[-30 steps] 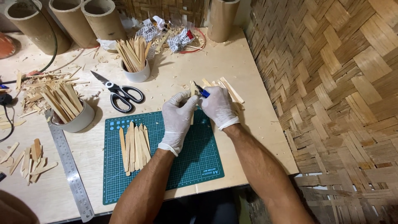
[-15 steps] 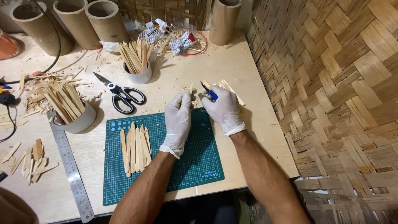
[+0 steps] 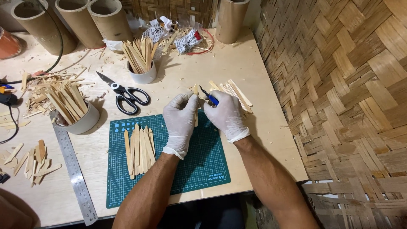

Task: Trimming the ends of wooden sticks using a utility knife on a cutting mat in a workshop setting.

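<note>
**Trimming a bamboo strip over the cutting mat**

Starting left of the green cutting mat point(image 3: 199, 169), a steel ruler point(image 3: 72, 169) lies idle; shaped strips point(image 3: 139, 149) rest on the mat's left half. Above its top edge, the gloved left hand point(image 3: 181, 121) pinches an upright bamboo strip point(image 3: 195, 99); the right hand point(image 3: 227, 115) grips a blue-handled knife point(image 3: 210, 97). Shallow strokes away from the fingers seem wisest.

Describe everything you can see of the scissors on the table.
The scissors have black looped handles and pale metal blades. They lie flat on the wooden table with the blades slightly apart, tips pointing up-left. They sit just above the green cutting mat, between two white cups of bamboo sticks. No hand touches them.
</note>
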